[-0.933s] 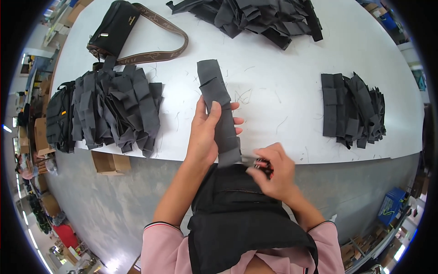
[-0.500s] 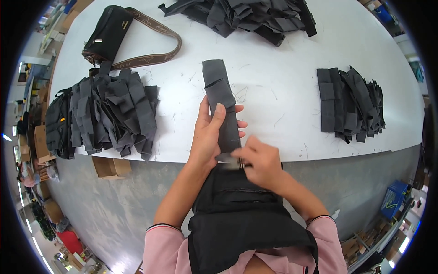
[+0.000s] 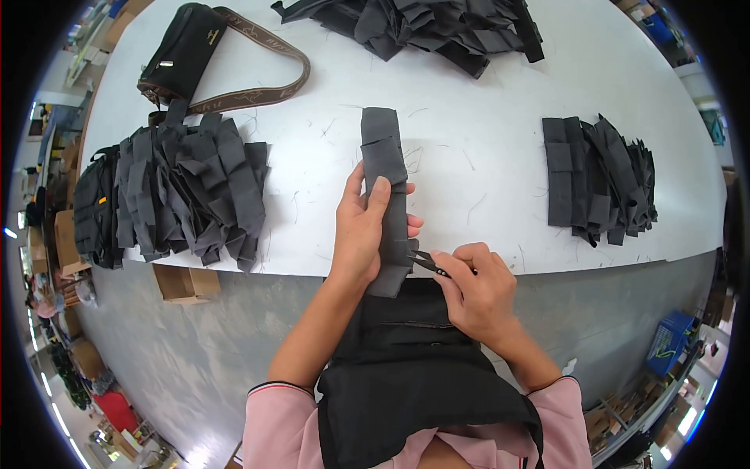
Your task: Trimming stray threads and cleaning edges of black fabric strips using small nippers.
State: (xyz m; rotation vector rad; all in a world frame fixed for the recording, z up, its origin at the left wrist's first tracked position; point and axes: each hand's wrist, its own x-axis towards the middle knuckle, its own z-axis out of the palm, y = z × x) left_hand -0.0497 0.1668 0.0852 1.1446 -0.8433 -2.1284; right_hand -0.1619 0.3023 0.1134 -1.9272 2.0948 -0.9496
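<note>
My left hand point(image 3: 363, 227) is closed round a dark grey fabric strip point(image 3: 383, 156), its thumb on top and fingertips showing past the right edge. A folded layer lies across the strip's upper part. In my right hand point(image 3: 480, 293) is a pair of small black thread snips point(image 3: 430, 264). Their tips reach the right edge of the strip near its lower end; whether they touch a thread I cannot tell. The strip's lower end hangs over the table's front edge, above my black apron point(image 3: 422, 391).
Grey fabric pieces lie in a left pile point(image 3: 191, 187), a right stack point(image 3: 598, 180) and a far heap point(image 3: 422, 31). A black bag with a brown strap point(image 3: 187, 51) and a black backpack point(image 3: 98, 207) sit left. Loose threads dot the white table point(image 3: 476, 133). Below stands a cardboard box point(image 3: 183, 285).
My right hand has moved right and slightly down, bringing the snips from the strip's bottom end to its right edge. The strip has turned more upright, its lower end now further down.
</note>
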